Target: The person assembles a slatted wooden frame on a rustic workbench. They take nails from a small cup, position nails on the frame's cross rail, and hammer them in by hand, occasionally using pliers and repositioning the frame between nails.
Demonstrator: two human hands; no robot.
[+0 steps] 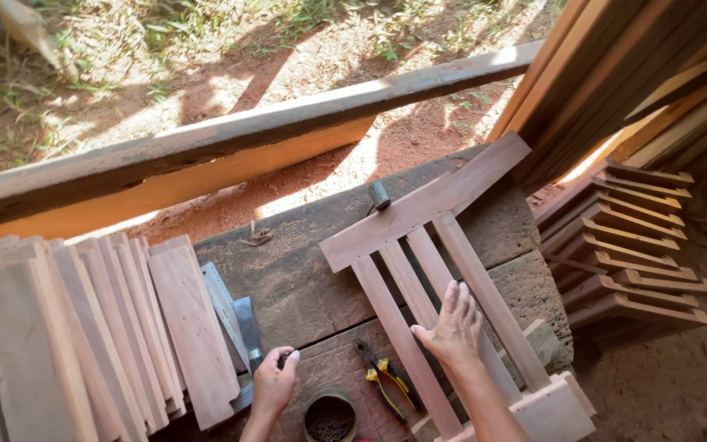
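A wooden frame [419,211] with a top rail and three slats lies across a dark workbench [304,270]. My right hand [452,327] rests flat, fingers spread, on the middle slats. My left hand [274,381] is low on the bench, fingers pinched around a small dark object, right beside a metal square [224,307] and a chisel blade [247,323]. Just below that hand stands a round tin [329,417] of small nails.
Yellow-handled pliers [386,381] lie between my hands. A stack of cut boards [83,336] fills the left. Finished wooden pieces [623,245] are piled at the right, with long planks [632,74] leaning behind. A beam [206,155] runs across, red dirt beyond.
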